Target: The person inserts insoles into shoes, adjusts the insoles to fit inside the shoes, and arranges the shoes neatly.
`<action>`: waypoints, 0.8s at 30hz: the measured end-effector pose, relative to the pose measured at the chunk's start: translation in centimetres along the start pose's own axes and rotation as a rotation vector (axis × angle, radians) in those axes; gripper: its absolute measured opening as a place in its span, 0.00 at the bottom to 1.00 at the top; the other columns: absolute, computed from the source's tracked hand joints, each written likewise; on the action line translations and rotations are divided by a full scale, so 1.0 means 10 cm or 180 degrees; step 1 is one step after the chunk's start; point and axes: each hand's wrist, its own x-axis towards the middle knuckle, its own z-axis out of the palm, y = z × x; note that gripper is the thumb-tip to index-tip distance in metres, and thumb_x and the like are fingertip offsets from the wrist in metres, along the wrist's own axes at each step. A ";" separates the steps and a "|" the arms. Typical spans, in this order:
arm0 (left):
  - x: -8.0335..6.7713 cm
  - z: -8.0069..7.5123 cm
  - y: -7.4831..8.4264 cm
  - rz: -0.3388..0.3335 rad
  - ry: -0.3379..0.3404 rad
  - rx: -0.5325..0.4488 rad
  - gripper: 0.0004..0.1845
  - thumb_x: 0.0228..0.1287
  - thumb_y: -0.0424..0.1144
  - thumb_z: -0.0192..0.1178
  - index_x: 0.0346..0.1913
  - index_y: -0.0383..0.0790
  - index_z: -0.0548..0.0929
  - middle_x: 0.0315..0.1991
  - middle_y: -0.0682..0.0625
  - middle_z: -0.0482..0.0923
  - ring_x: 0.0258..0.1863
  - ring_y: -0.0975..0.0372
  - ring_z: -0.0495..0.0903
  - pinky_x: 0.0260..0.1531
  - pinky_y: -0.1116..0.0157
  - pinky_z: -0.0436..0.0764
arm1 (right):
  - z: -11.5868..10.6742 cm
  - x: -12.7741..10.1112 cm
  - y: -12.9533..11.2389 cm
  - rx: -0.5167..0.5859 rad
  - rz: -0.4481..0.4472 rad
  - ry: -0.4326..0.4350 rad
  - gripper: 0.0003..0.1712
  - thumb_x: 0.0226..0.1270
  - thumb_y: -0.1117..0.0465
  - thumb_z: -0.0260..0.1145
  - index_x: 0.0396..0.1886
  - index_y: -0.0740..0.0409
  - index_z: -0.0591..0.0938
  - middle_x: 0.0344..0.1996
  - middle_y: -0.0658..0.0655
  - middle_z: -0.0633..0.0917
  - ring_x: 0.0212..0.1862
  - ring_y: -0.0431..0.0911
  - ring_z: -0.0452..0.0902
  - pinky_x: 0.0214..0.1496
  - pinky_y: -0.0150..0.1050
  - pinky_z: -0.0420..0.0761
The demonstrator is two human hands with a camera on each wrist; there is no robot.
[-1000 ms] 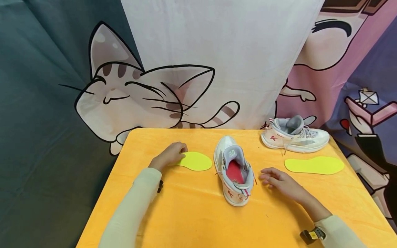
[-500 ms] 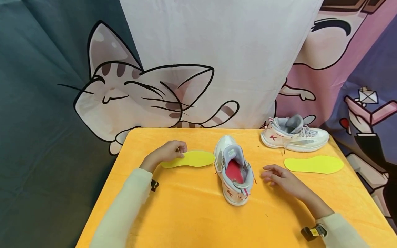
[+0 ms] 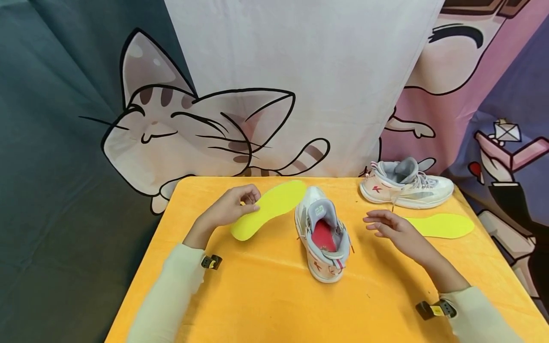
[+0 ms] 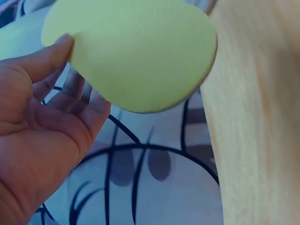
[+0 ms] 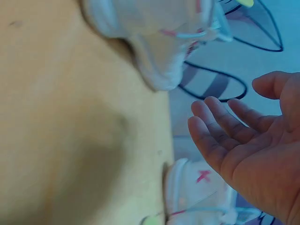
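A yellow insole point(image 3: 274, 205) is pinched along its edge between thumb and fingers of my left hand point(image 3: 229, 207); it hangs tilted above the table. The left wrist view has the same insole point(image 4: 140, 51) held at its edge by the thumb. To its right a white sneaker point(image 3: 315, 271) stands with its toe pointing away, a red lining point(image 3: 323, 237) visible inside. My right hand point(image 3: 399, 236) hovers right of this sneaker with relaxed fingers and nothing in them; the right wrist view shows its open palm point(image 5: 267, 159).
A second white sneaker point(image 3: 411, 190) stands on its sole at the table's back right. In front of it lies another yellow insole point(image 3: 446, 226), partly hidden by my right hand. Behind the yellow-covered table point(image 3: 266, 295) hangs a printed cloth point(image 3: 334, 71).
My left hand has picked the insole up off the table, its far end now raised and swung toward the sneaker's toe. The right hand has risen slightly.
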 end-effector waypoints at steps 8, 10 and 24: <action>0.05 0.18 0.23 0.0049 0.0443 -0.0228 0.05 0.70 0.29 0.65 0.43 0.39 0.80 0.37 0.47 0.77 0.37 0.56 0.77 0.40 0.63 0.78 | 0.09 0.08 -0.33 0.0146 -0.0407 0.0056 0.21 0.84 0.64 0.51 0.69 0.69 0.70 0.61 0.48 0.83 0.57 0.37 0.83 0.57 0.28 0.82; 0.07 0.24 0.29 0.0059 0.0559 -0.0342 0.06 0.70 0.29 0.65 0.44 0.38 0.79 0.38 0.47 0.77 0.38 0.57 0.78 0.39 0.65 0.79 | 0.13 0.09 -0.41 0.0186 -0.0452 0.0064 0.21 0.84 0.65 0.52 0.69 0.68 0.71 0.61 0.49 0.83 0.58 0.38 0.83 0.57 0.28 0.82; 0.19 0.70 0.70 0.0629 0.1089 -0.1455 0.08 0.70 0.23 0.62 0.46 0.30 0.74 0.42 0.41 0.74 0.40 0.59 0.79 0.35 0.69 0.83 | 0.56 0.26 -0.88 0.0323 -0.0226 -0.0142 0.25 0.80 0.61 0.60 0.69 0.69 0.72 0.64 0.68 0.80 0.59 0.39 0.84 0.61 0.27 0.80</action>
